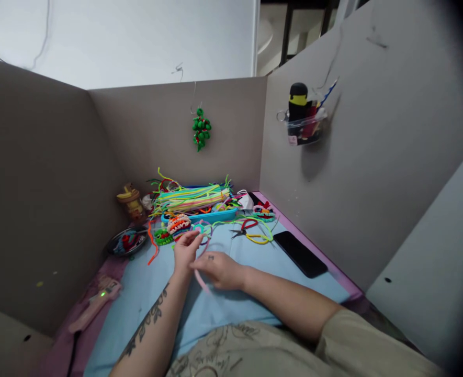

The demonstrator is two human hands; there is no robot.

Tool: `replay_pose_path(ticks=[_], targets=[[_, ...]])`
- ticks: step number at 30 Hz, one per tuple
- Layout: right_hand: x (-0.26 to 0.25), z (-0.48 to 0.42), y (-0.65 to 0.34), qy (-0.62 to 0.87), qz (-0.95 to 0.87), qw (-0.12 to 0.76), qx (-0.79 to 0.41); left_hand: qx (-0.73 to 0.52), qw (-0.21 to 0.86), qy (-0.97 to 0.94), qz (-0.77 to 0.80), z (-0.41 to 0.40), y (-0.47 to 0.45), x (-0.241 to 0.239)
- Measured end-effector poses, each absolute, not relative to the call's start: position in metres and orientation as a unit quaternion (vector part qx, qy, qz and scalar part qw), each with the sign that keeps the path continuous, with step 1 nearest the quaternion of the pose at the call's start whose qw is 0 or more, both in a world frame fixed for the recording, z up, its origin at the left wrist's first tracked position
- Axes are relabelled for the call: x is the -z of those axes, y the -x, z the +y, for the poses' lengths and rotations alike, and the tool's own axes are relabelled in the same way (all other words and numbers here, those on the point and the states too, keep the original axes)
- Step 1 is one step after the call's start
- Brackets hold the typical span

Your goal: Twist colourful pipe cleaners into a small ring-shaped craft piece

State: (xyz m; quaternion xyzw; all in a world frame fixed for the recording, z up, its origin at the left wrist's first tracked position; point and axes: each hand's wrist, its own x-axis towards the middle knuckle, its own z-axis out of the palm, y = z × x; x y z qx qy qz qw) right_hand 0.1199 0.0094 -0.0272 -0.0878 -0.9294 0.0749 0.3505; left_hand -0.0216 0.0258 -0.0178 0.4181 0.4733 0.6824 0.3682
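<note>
My left hand (186, 252) is closed, thumb and fingers pinching a small teal and purple pipe-cleaner piece (200, 228). Close beside its wrist, my right hand (221, 269) pinches a pale pink pipe cleaner (203, 283). The pink strand's lower end hangs over the blue cloth, smeared by motion. Its upper part runs up towards the teal and purple piece; whether they are joined I cannot tell. Just beyond my left hand sit an orange and white striped pipe-cleaner piece (179, 223) and a green one (163, 237).
Behind lies a blue tray (200, 216) under bundled pipe cleaners (192, 196). To the right are red-and-yellow-handled pliers (239, 232) and a black phone (300, 255). At left are a dark bowl (117, 247) and a pink glue gun (96, 306). Grey panels enclose the table.
</note>
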Motion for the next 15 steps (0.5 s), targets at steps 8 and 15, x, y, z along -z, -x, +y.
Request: replay_pose_path(ticks=[8, 15], targets=[[0.018, 0.028, -0.13, 0.329, -0.77, 0.522, -0.163, -0.681, 0.354, -0.465, 0.442, 0.017, 0.012, 0.016], [0.015, 0.037, -0.136, 0.331, -0.769, 0.521, -0.167, -0.631, 0.374, -0.534, 0.42, 0.01, 0.004, 0.016]])
